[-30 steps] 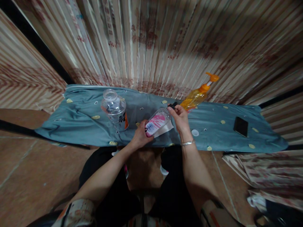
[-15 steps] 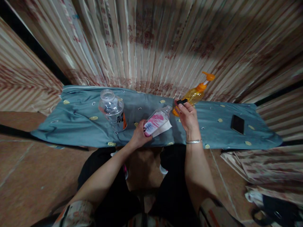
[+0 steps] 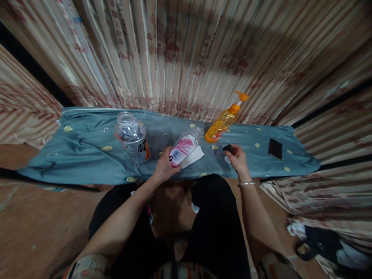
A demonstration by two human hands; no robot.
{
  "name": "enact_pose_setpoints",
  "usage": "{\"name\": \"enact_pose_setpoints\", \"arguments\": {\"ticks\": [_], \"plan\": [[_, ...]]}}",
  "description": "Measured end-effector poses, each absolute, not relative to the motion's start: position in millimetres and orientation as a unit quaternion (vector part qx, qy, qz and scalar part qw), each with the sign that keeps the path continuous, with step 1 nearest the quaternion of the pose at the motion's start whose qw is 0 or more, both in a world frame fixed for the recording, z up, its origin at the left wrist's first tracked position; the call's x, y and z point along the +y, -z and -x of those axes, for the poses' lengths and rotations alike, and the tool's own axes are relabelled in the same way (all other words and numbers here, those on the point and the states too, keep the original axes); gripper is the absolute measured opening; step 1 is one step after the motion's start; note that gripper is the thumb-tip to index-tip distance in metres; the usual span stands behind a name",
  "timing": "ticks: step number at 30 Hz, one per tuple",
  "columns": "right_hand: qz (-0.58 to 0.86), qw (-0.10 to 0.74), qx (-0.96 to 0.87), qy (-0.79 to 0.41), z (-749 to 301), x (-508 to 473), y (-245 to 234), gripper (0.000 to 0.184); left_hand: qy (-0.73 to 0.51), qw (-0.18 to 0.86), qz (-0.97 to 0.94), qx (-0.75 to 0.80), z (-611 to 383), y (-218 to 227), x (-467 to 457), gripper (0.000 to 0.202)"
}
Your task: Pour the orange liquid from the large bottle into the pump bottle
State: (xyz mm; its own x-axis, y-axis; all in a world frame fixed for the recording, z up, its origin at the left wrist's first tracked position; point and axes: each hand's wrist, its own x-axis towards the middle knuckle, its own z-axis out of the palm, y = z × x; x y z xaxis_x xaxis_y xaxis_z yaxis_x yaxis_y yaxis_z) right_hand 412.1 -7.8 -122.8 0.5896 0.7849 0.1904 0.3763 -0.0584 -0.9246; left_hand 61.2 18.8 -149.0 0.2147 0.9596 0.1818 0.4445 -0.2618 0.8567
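Note:
My left hand (image 3: 166,166) is closed round the base of a clear plastic bottle (image 3: 183,148) with a pink and white label. The bottle leans to the upper right, and its clear neck shows no cap. Between the thumb and fingers of my right hand (image 3: 237,157) is a small black cap (image 3: 228,148), held just above the cloth. A pale round piece (image 3: 228,159) shows under those fingers; I cannot tell what it is. A folded white tissue (image 3: 194,156) lies beside the labelled bottle. Beyond the hands stands an orange pump bottle (image 3: 221,124).
A large clear wide-mouthed plastic jar (image 3: 132,136) stands on the left of the bench. A black phone (image 3: 275,148) lies on the right. Patterned blue-green cloth (image 3: 87,155) covers the narrow bench, with a pleated curtain (image 3: 174,58) behind it. A dark bag (image 3: 322,244) lies on the floor at right.
My right hand has moved down and away from the orange bottle, carrying the black cap lower over the cloth. My left hand keeps hold of the labelled bottle. The whole view has shifted slightly.

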Motion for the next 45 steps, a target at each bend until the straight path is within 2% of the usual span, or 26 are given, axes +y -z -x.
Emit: {"name": "enact_pose_setpoints", "arguments": {"ticks": [4, 6, 11, 15, 19, 21, 28, 33, 40, 42, 45], "plan": [[0.786, 0.409, -0.448, -0.122, -416, -13, 147, 0.028, -0.380, 0.342, -0.697, 0.502, -60, 151, 20, 0.082], [0.798, 0.367, -0.467, -0.100, -415, -10, 155, 0.024, -0.383, 0.345, -0.696, 0.500, -59, 152, 21, 0.083], [0.790, 0.346, -0.503, -0.058, -416, -3, 172, 0.023, -0.395, 0.350, -0.693, 0.491, -60, 154, 21, 0.084], [0.800, 0.317, -0.509, -0.032, -420, -8, 176, 0.036, -0.410, 0.352, -0.692, 0.478, -61, 155, 21, 0.083], [0.760, 0.358, -0.541, 0.013, -409, -17, 158, 0.060, -0.426, 0.358, -0.694, 0.457, -61, 155, 22, 0.085], [0.724, 0.392, -0.567, -0.011, -391, -20, 142, 0.069, -0.434, 0.359, -0.694, 0.448, -61, 156, 22, 0.087], [0.582, 0.418, -0.612, -0.335, -281, -23, 111, 0.084, -0.454, 0.365, -0.688, 0.433, -59, 155, 21, 0.091], [0.526, 0.496, -0.530, -0.444, -220, -27, 119, 0.067, -0.452, 0.380, -0.684, 0.428, -58, 154, 9, 0.093], [0.530, 0.578, -0.454, -0.423, -225, -21, 125, 0.059, -0.448, 0.405, -0.658, 0.449, -59, 151, -9, 0.120], [0.560, 0.594, -0.450, -0.362, -246, -15, 126, 0.060, -0.454, 0.409, -0.652, 0.450, -57, 148, -14, 0.116], [0.620, 0.572, -0.474, -0.252, -279, -10, 129, 0.057, -0.467, 0.409, -0.640, 0.453, -47, 141, -21, 0.094]]}}
